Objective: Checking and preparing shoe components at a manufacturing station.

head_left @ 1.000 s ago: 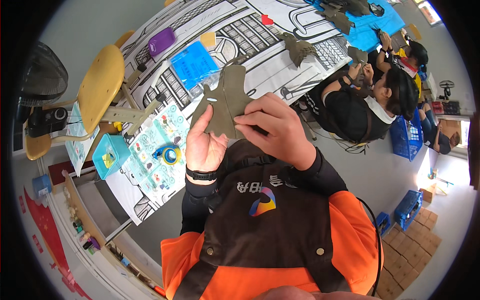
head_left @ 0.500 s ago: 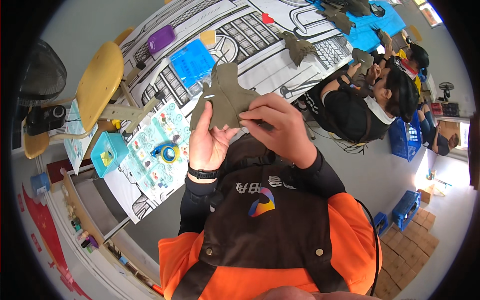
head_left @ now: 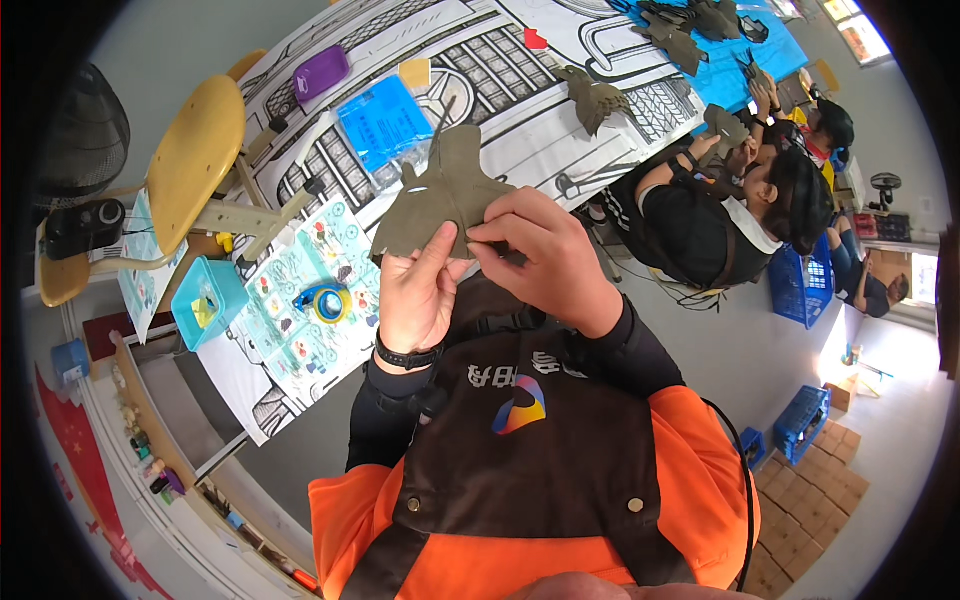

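Note:
In front of my chest I hold a flat olive-grey piece (head_left: 440, 195), shaped like a ray, with wide wings, a thin dark tail-like strip at its far end and a small white mark on its left side. My left hand (head_left: 415, 310) holds its near edge from below, thumb pressed on top. With thumb and forefinger, my right hand (head_left: 545, 255) pinches the near right edge beside the left thumb. Anything finer between those fingertips is too small to make out.
Ahead, the table (head_left: 520, 85) has a printed cover and bears a blue packet (head_left: 382, 122), a purple tray (head_left: 321, 73) and another olive-grey piece (head_left: 592, 98). A tape roll (head_left: 331, 303) and teal bin (head_left: 208, 303) are at left. Co-workers (head_left: 715, 215) sit along the right.
The piece has turned and tilted in my hands, so its left wing spreads wider and the tail-like strip shows. My left thumb has shifted right and lower, close to the right fingertips.

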The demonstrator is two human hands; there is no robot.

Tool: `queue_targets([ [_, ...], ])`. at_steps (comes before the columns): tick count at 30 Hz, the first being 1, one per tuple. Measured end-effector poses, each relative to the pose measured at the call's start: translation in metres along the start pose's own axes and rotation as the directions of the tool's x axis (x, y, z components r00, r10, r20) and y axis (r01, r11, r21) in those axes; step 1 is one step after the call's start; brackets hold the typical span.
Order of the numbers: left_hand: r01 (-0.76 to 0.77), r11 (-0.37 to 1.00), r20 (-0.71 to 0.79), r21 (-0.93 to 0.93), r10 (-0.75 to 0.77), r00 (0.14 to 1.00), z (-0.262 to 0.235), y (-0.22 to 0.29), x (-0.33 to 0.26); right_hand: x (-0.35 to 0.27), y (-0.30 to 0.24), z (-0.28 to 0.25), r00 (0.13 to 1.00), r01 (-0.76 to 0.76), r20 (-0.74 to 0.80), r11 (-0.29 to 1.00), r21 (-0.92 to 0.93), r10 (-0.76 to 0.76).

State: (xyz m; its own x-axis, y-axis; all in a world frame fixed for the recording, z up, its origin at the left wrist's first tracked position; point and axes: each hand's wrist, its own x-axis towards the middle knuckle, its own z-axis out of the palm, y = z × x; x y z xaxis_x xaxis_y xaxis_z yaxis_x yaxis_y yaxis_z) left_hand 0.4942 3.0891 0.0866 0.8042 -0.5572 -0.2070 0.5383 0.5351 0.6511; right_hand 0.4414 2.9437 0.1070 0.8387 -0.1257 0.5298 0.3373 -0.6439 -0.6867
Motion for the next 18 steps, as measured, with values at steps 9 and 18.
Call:
queue_targets([
  [9,0.061,0.997,-0.086,0.044,-0.057,0.995,-0.002,-0.001,0.005,-0.005,-0.006,-0.008,0.993,-0.031,0.113,0.997,0.073,0.023],
  [18,-0.010,0.994,0.002,0.106,0.009,1.000,0.002,0.001,0.004,0.000,-0.002,-0.003,0.997,-0.067,0.045,0.997,0.034,0.066],
])
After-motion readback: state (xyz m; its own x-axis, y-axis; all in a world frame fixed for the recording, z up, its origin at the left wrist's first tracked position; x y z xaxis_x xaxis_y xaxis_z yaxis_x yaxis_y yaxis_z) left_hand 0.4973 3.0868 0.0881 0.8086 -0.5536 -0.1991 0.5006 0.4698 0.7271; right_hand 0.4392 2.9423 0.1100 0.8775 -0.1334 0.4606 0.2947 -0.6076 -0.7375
